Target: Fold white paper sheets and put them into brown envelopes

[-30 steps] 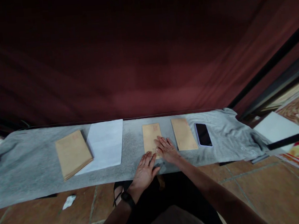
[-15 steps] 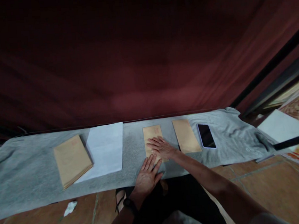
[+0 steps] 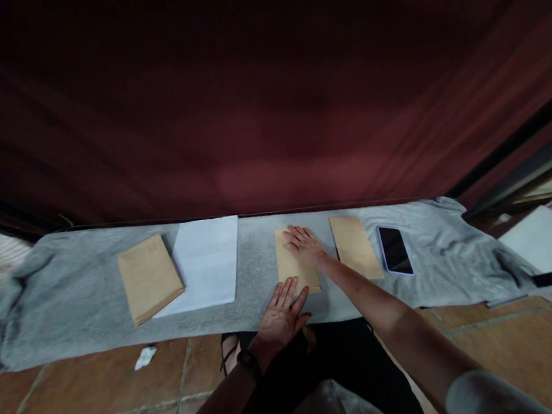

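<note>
Nearest the person's lap, at the front edge of the grey felt-like cloth (image 3: 71,296) covering the long low table, the left hand (image 3: 282,317) lay flat with its fingers spread, holding nothing, its fingertips resting on the near end of a narrow tan paper envelope (image 3: 295,271), seemingly to pin that end against the cloth. A dark watch band (image 3: 249,359) circled that wrist. Farther along the same envelope, the right hand (image 3: 303,246) was stretched out palm down over its far end, also open and gripping nothing, as if pressing the paper flat; with both palms weighing on it, the envelope lay lengthwise, pointing away from the person, in the middle of the table. Just to the right lay a second tan envelope (image 3: 355,246), apart from the first, and beyond that a dark-screened phone in a pale case (image 3: 394,249), face up and clear of the hands. Well off to the left sat a white sheet of paper (image 3: 206,263) with a stack of tan envelopes (image 3: 149,277) overlapping its left edge. Behind everything hung a dark red curtain (image 3: 267,104), closing off the back of the table.
</note>
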Tool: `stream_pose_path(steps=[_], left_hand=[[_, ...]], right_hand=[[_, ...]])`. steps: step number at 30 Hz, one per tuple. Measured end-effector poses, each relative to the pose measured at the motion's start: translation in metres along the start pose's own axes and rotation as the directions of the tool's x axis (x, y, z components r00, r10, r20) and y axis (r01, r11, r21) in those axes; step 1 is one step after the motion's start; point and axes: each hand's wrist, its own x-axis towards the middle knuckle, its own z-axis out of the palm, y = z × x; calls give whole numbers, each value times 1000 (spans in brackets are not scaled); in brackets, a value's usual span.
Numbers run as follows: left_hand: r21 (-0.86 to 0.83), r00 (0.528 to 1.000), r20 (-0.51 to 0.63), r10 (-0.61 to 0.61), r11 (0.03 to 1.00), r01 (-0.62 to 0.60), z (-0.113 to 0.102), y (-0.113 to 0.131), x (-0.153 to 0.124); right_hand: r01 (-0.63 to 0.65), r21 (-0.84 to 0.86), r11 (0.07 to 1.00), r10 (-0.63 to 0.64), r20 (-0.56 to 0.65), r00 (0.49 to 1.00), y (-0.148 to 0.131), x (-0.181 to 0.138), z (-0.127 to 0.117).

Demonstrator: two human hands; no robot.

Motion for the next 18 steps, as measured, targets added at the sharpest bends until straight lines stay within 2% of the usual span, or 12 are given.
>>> stream_pose_path(steps=[7, 18], left_hand=[[-46, 1000, 7, -11, 999, 12, 0, 1, -1], [4, 1000, -24, -6, 1000, 6, 2, 1, -3]], right_hand=[[-44, 12, 999, 45, -33, 998, -3, -3, 5], [-52, 65, 997, 48, 48, 998, -16, -64, 3]])
